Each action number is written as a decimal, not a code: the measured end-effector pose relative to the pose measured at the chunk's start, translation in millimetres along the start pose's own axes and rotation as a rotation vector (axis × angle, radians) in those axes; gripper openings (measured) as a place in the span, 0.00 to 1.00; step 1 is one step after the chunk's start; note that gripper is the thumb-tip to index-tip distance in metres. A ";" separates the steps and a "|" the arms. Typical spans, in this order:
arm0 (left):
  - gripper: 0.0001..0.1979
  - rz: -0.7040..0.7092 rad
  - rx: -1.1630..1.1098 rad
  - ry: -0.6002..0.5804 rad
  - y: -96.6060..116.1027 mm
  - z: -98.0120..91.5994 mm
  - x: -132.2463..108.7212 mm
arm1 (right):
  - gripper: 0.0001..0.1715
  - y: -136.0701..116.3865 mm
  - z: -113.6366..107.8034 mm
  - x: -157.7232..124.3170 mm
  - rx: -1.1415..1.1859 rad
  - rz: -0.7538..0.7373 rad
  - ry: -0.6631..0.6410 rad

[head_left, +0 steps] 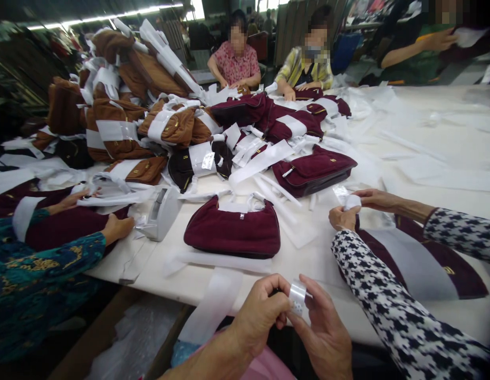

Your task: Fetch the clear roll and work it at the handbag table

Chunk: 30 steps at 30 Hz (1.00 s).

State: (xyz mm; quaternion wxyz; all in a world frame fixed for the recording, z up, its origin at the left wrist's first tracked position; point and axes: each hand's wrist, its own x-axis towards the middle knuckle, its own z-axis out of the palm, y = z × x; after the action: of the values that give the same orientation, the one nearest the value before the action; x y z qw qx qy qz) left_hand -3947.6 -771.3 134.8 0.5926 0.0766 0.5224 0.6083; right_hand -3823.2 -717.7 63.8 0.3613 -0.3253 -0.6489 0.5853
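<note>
My left hand is closed in a pinch at the left edge of a small shiny translucent packet with dark specks. The thumb and fingers of my right hand grip the packet from the other side. Both hands are just over the table's front edge. Beyond them a maroon handbag lies on the white table, its handle wrapped in white. A strip of white wrapping sheet hangs over the edge, left of my hands.
Brown bags are heaped at the back left, with maroon bags beside them. A grey tape dispenser stands left. Co-workers' arms in a teal sleeve and a houndstooth sleeve flank me. An open box is below.
</note>
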 end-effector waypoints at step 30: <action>0.10 0.013 -0.011 -0.049 4.7 3.7 -0.2 | 0.31 -5.3 -0.5 8.7 0.053 -0.043 -0.017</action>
State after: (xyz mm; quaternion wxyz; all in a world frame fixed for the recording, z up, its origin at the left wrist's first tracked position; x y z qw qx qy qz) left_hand -3947.9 -768.2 140.0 0.6019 0.0916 0.5038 0.6128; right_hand -3827.4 -710.6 69.8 0.3768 -0.2966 -0.6432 0.5969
